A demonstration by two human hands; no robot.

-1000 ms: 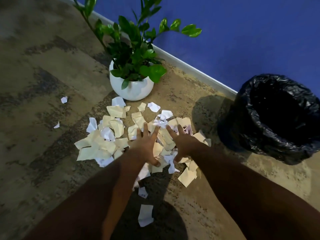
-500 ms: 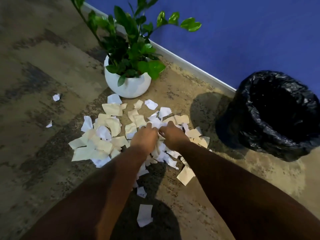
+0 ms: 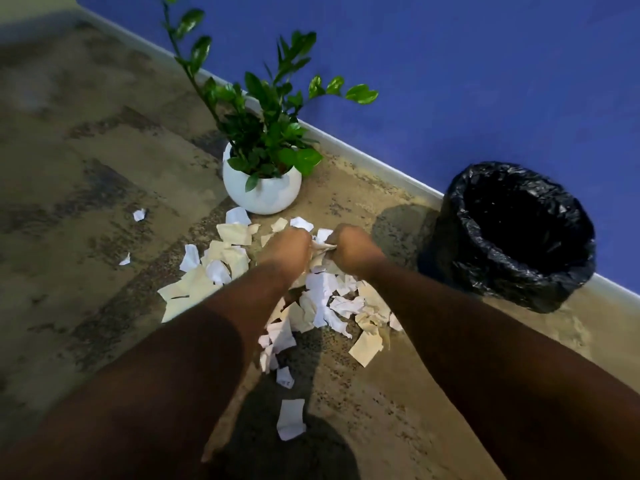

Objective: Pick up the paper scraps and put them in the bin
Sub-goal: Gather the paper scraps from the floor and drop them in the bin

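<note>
A heap of white and cream paper scraps (image 3: 322, 299) lies on the mottled carpet in front of me. My left hand (image 3: 285, 249) and my right hand (image 3: 351, 249) are side by side at the far part of the heap, both closed on a bunch of scraps (image 3: 320, 245) squeezed between them. A bin lined with a black bag (image 3: 516, 233) stands open to the right, by the blue wall. More loose scraps lie near me (image 3: 291, 419) and off to the left (image 3: 139, 214).
A white round pot with a green plant (image 3: 261, 183) stands just beyond the heap, close to my hands. A pale skirting board (image 3: 363, 155) runs along the blue wall. My dark shadow covers the carpet near my feet.
My hands went from spread flat on the heap to closed fists gathering scraps together. They have lifted slightly, and the view has tilted so the plant and bin sit lower in the frame.
</note>
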